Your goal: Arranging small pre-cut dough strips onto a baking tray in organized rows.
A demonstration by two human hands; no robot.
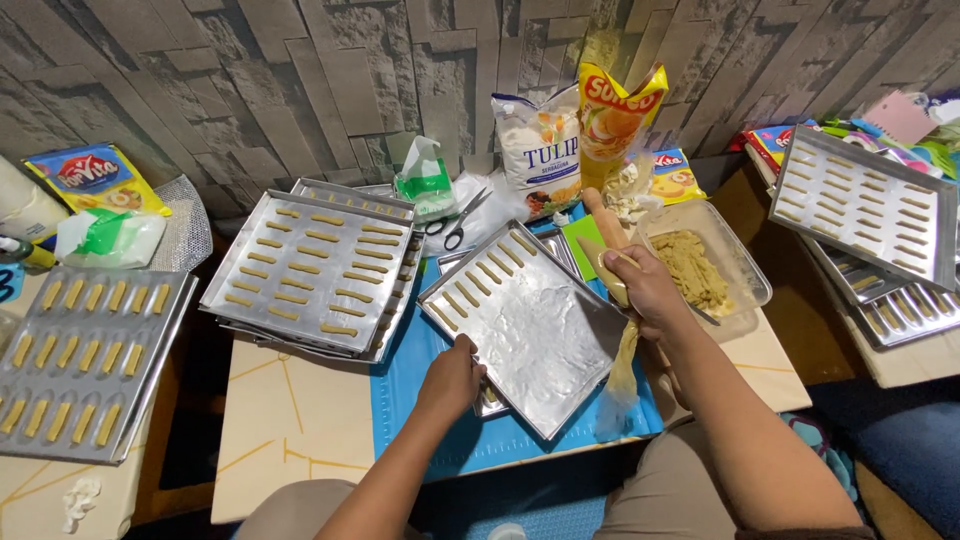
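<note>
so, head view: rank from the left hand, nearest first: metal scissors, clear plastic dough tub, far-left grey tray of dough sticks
From the left hand:
1. Metal scissors, straight behind it by the wall.
2. Clear plastic dough tub, off to the right.
3. Far-left grey tray of dough sticks, at the left edge.

The left hand (452,378) covers the near corner of the greased silver baking tray (545,335), and its fingers curl out of sight under the rim. A second tray beneath shows only slivers. The right hand (648,288) hides the middle of the wooden rolling pin (603,232); what else its fingers grip cannot be told. The grey perforated tray of dough sticks (85,360) is cut by the left edge. The stacked metal trays (875,215) run off the right edge. The desk's (300,420) far edge is buried under packets.
</note>
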